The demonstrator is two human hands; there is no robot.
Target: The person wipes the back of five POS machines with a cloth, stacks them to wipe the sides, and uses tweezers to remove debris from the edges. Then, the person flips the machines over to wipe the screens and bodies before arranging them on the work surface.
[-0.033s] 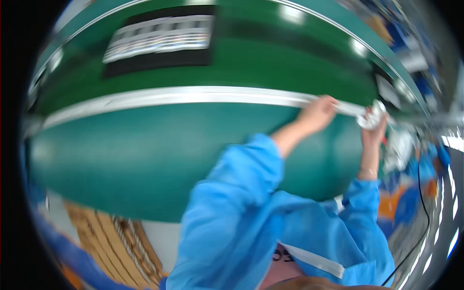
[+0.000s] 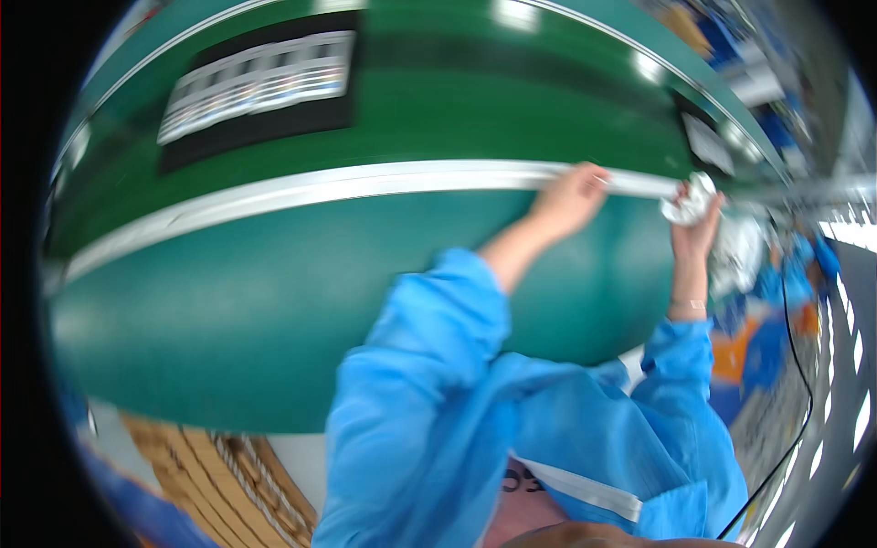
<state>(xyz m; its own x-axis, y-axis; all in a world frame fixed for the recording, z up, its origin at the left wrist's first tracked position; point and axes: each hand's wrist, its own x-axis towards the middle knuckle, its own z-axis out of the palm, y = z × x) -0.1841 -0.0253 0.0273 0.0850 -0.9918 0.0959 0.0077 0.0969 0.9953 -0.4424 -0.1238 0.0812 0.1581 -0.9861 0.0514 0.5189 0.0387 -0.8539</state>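
My right hand [image 2: 699,233] grips a crumpled white cloth or tissue [image 2: 687,203] just above the right end of the white rail [image 2: 384,179]. To its left, my left hand [image 2: 568,199] hovers over or rests on the same rail. Its fingers are drawn together in a pinch, and what they hold, if anything, is too small and blurred to make out. Both forearms come out of blue sleeves. The rail runs between a dark green belt [image 2: 438,110] and a teal work surface [image 2: 274,292].
A black mat [image 2: 260,137] with a row of white cards or panels [image 2: 265,82] lies on the belt at the far left. A second dark item with a white sheet [image 2: 708,142] is at the far right. Beyond my right arm are a clear plastic bag [image 2: 736,256] and a black cable [image 2: 793,356].
The whole view has shifted, so the mat and belt items sit further left in the picture. Both hands keep about the same place along the rail, with the white wad still in the right.
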